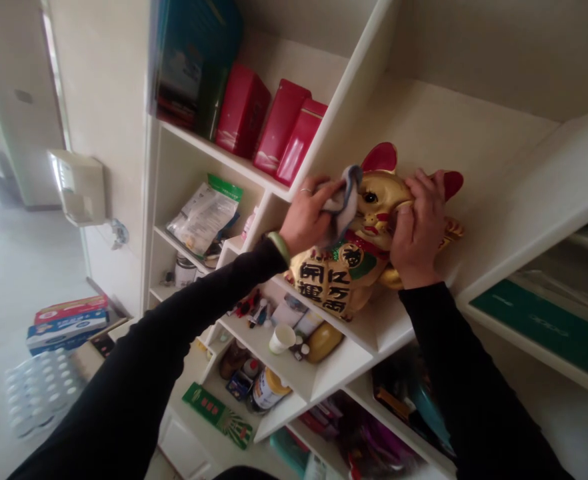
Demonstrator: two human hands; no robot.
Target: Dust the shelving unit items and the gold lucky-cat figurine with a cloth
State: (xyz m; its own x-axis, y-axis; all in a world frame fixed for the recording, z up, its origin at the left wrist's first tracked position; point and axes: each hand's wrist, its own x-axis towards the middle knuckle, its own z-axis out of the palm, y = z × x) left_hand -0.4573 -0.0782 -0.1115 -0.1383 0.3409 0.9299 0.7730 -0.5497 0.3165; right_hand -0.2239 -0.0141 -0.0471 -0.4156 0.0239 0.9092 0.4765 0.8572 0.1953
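A golden lucky cat figurine (pixel 341 280) with red ears and black characters on its belly stands on a white shelf board (pixel 394 327). My left hand (pixel 307 217) is shut on a grey-and-white cloth (pixel 344 207), pressing it against the cat's cheek. My right hand (pixel 417 227) clasps the other side of the cat's face, with its fingers spread below the red ear. The cloth and my hands hide part of the face. Black sleeves cover both my arms.
Red tins (pixel 269 127) and books stand on a higher shelf. Lower shelves hold a white cup (pixel 281 339), bottles, packets and a yellow-lidded jar (pixel 269 390). A white wall-mounted box (pixel 79 188) is at left, with stacked boxes (pixel 67 323) on the floor beyond.
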